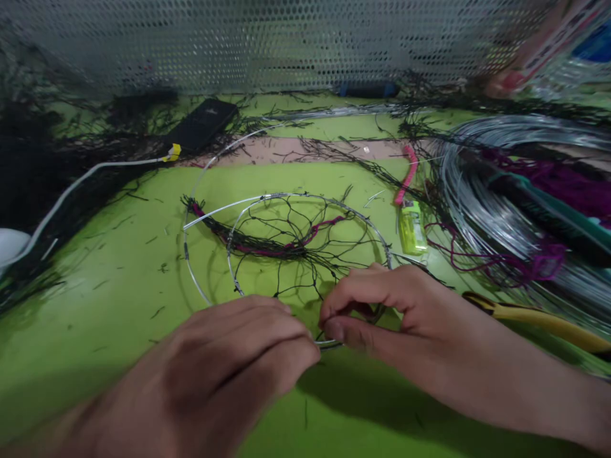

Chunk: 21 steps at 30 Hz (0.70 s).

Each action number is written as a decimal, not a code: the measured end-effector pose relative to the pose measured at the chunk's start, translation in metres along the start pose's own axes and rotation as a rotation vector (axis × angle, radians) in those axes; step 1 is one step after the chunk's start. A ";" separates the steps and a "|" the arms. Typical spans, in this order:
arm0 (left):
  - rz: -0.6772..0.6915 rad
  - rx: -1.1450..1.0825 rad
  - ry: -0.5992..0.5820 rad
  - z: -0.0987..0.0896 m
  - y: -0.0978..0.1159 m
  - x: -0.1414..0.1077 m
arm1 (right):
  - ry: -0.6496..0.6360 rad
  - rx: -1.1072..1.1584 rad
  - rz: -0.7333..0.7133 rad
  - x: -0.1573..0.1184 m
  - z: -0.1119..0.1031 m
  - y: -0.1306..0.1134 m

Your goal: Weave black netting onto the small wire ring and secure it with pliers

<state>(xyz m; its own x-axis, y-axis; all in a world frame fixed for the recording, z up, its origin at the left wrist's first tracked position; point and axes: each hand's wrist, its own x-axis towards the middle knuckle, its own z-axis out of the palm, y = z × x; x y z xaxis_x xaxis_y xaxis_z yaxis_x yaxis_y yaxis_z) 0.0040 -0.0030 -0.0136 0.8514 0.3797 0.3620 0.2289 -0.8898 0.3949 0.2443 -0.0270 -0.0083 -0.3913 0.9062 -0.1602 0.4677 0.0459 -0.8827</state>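
The right hand (405, 318) is nearly closed, thumb and forefinger pinching black cord at the near edge of a wire hoop (277, 196). Beside it, the left hand (233, 362) curls closed around the same edge (its own knuckles hide the fingertips).

The hoop lies on the green table (119, 267) in front of the person, silvery and roundish, with a loose black net (315, 280) knotted to it. The net gathers into a bundle with a purple strand (329, 222), trailing left past the rim.

Farther right sit a yellow-green lighter (413, 229), yellow-handled pliers (548, 321) and a big wire coil (465, 197). The dark-and-teal tool (548, 207) on the coil bears pale lettering, too blurred to read; the small mark on the black case (203, 124) is equally illegible.
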 end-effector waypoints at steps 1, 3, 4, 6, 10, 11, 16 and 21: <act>0.010 0.007 -0.001 -0.001 0.000 0.000 | 0.000 0.011 0.001 0.000 0.000 0.000; 0.019 0.027 0.021 -0.002 0.000 -0.002 | 0.012 0.012 -0.015 -0.002 0.002 0.001; 0.016 0.033 0.035 -0.002 0.000 -0.003 | 0.021 0.002 -0.029 -0.002 0.003 0.001; 0.008 0.021 0.050 -0.002 0.001 -0.004 | 0.045 -0.031 -0.057 -0.003 0.005 0.002; -0.006 -0.040 0.039 0.000 0.002 -0.004 | 0.070 -0.080 -0.090 -0.004 0.007 0.002; -0.012 -0.046 0.049 0.000 0.003 -0.004 | 0.066 -0.088 -0.104 -0.004 0.007 0.002; -0.061 -0.027 0.111 0.002 0.004 -0.006 | 0.043 -0.133 -0.163 -0.010 0.003 0.005; -0.080 -0.075 0.086 -0.005 0.003 -0.006 | -0.042 -0.175 -0.119 -0.013 0.007 0.012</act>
<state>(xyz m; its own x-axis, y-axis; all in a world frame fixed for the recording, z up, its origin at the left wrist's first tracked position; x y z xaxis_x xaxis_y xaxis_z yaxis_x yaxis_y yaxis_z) -0.0024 -0.0062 -0.0104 0.7875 0.4715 0.3969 0.2557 -0.8359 0.4857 0.2494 -0.0416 -0.0197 -0.4828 0.8720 -0.0808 0.5454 0.2273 -0.8068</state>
